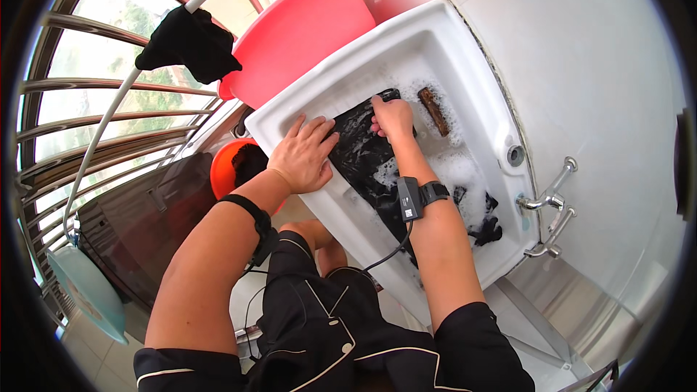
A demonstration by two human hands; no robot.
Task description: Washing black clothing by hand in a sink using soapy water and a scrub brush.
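Note:
Black wet cloth (pixel 362 147) with soap suds on it lies spread over the near-left slope of a white ceramic sink (pixel 348 73). My left hand (pixel 306 155) rests on the sink's rim, its fingers spread and their tips at the cloth's left edge. At the cloth's upper end is my right hand (pixel 393 117), its fingers curled against the fabric; whether they pinch it cannot be made out. A brown bar (pixel 433 111), perhaps soap or wood, lies in the foam to the right. More black fabric (pixel 487 230) sits in the sudsy water at the lower right.
Two metal taps (pixel 544 200) project from the tiled wall at the right. Behind the sink leans a large pink basin (pixel 305 32). An orange bucket (pixel 220 169) with dark contents stands left of the sink. Black cloth (pixel 188 46) hangs on a white pole by the barred window.

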